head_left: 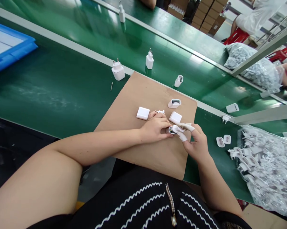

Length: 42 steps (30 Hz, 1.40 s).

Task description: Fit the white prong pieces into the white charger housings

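Note:
Over the cardboard sheet, my left hand point(156, 128) is closed around a white charger housing point(168, 130) whose open end, with a circuit board inside, faces right. White finger covers are on the thumb and fingers of my right hand point(196, 140). Those fingertips pinch a small white piece, apparently an end cap point(175, 128), against the housing's open end; the fingers partly hide it. Just beyond my hands lie a closed white housing point(175, 117), an open housing point(174, 103) with its board showing, and another white block point(143, 113). A small pronged piece point(160, 112) shows behind my left fingers.
The cardboard sheet point(133, 95) covers part of the green bench point(50, 95). Chargers with pins point(118, 70) stand beyond it, some on the green conveyor point(186, 63). A bag of plug caps point(267, 165) lies right, near loose caps point(220, 142). A blue tray point(14, 51) sits far left.

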### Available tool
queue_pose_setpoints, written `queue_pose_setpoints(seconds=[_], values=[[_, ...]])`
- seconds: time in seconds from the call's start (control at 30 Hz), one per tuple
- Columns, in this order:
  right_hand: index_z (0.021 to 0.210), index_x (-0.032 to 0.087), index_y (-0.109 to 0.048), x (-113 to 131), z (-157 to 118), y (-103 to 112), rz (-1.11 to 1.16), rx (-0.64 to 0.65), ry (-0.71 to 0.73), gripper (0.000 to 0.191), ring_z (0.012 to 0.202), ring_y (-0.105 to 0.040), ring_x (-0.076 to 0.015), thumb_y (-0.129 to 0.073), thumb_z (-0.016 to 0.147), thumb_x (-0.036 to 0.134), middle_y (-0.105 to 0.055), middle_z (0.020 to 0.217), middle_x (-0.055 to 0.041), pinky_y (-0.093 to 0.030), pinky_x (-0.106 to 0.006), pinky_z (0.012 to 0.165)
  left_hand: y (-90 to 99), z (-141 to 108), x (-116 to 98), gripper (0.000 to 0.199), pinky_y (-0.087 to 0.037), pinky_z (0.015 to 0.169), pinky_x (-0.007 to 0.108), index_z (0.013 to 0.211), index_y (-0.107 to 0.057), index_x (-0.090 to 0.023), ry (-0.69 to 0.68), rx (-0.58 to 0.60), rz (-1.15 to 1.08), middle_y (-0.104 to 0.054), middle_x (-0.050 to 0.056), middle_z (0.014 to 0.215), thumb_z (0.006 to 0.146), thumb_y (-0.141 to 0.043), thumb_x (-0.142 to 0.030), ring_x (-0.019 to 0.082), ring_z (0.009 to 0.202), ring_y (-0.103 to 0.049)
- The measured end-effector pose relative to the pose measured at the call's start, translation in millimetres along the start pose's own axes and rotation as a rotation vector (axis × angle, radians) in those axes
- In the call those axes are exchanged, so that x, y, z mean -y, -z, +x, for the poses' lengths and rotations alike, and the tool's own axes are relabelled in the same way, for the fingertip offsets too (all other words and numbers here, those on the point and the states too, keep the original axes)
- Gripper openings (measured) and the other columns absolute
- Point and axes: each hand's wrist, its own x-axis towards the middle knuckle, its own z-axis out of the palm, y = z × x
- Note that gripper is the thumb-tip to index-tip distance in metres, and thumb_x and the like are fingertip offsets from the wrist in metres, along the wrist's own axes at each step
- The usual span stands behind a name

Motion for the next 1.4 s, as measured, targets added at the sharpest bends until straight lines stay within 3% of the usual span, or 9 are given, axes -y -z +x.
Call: queue_pose_setpoints(seconds=[0.23, 0.4, 0.57, 0.73, 1.0, 1.13, 1.23, 1.3, 1.4], values=[[0.120, 0.027, -0.073, 3, 2, -11, -0.062, -0.111, -0.005, 0.023, 0.092, -0.072, -0.0224, -0.067, 0.098, 0.024, -0.074, 0.101, -0.0060, -0.058, -0.035, 0.079, -0.3, 1, -1, 0.025, -0.036, 0.100, 0.044, 0.104, -0.080, -0.023, -0.007, -0.003, 0.007, -0.078, 0.004, 0.103, 0.090, -0.076, -0.043, 0.025, 0.108, -0.059], [0.113, 0.024, -0.073, 7, 6, -13, -0.192, -0.039, 0.130, 0.019, 0.086, -0.067, -0.0241, -0.065, 0.097, 0.020, -0.073, 0.090, -0.0063, -0.055, -0.037, 0.075, 0.7, 2, -3, 0.024, -0.034, 0.101, 0.046, 0.101, -0.080, -0.023, 0.008, 0.003, 0.032, -0.079, 0.004, 0.101, 0.091, -0.076, -0.044, 0.025, 0.107, -0.060], [0.102, 0.025, -0.072, 8, 12, -8, -0.318, 0.007, 0.160, 0.023, 0.092, -0.065, -0.0251, -0.063, 0.087, 0.009, -0.073, 0.089, -0.0043, -0.053, -0.043, 0.093, 1.3, 2, -2, 0.025, -0.033, 0.101, 0.046, 0.101, -0.081, -0.024, 0.014, 0.012, 0.027, -0.078, 0.004, 0.100, 0.090, -0.077, -0.045, 0.025, 0.107, -0.060], [0.089, 0.026, -0.069, 6, 24, -2, -0.236, 0.094, 0.201, 0.021, 0.078, -0.064, -0.0197, -0.060, 0.082, 0.008, -0.068, 0.079, 0.0009, -0.045, -0.044, 0.114, 2.4, 2, -1, 0.025, -0.033, 0.101, 0.045, 0.100, -0.081, -0.024, 0.004, 0.016, 0.021, -0.078, 0.003, 0.100, 0.088, -0.080, -0.046, 0.024, 0.106, -0.060], [0.082, 0.026, -0.069, 0, 11, -17, -0.294, -0.020, 0.051, 0.017, 0.086, -0.067, -0.0211, -0.062, 0.077, 0.011, -0.072, 0.083, 0.0005, -0.036, -0.048, 0.115, -2.7, 4, 3, 0.027, -0.031, 0.105, 0.046, 0.097, -0.080, -0.024, 0.002, -0.007, 0.051, -0.079, 0.004, 0.099, 0.090, -0.076, -0.049, 0.024, 0.106, -0.062], [0.103, 0.027, -0.073, -6, -2, -23, -0.181, -0.074, -0.017, 0.018, 0.096, -0.068, -0.0238, -0.065, 0.087, 0.022, -0.073, 0.091, -0.0019, -0.034, -0.051, 0.116, -2.9, 1, -4, 0.024, -0.032, 0.104, 0.046, 0.098, -0.080, -0.024, 0.009, -0.009, 0.086, -0.079, 0.004, 0.098, 0.089, -0.077, -0.045, 0.024, 0.105, -0.063], [0.142, 0.027, -0.056, -19, -7, 0, -0.043, -0.107, -0.116, 0.054, 0.118, -0.063, -0.0291, -0.067, 0.091, 0.039, -0.071, 0.121, -0.0091, -0.040, -0.052, 0.114, 5.8, 0, -15, 0.023, -0.036, 0.100, 0.045, 0.102, -0.079, -0.025, -0.043, -0.025, 0.116, -0.080, 0.003, 0.099, 0.088, -0.078, -0.044, 0.024, 0.106, -0.065], [0.159, 0.024, -0.037, -40, -16, 29, -0.117, -0.182, -0.243, 0.076, 0.128, -0.057, -0.0334, -0.065, 0.092, 0.046, -0.063, 0.138, -0.0153, -0.040, -0.055, 0.113, 15.5, 9, -21, 0.026, -0.039, 0.098, 0.044, 0.105, -0.079, -0.026, -0.089, -0.084, 0.149, -0.079, 0.004, 0.102, 0.089, -0.076, -0.047, 0.025, 0.108, -0.065], [0.152, 0.015, -0.051, -84, -40, 71, -0.562, -0.196, -0.612, 0.071, 0.133, -0.047, -0.0481, -0.059, 0.091, 0.051, -0.050, 0.147, -0.0266, -0.038, -0.065, 0.108, 31.7, 51, -19, 0.027, -0.043, 0.093, 0.041, 0.103, -0.078, -0.025, -0.054, -0.210, 0.232, -0.079, 0.006, 0.104, 0.089, -0.073, -0.048, 0.026, 0.107, -0.064]])
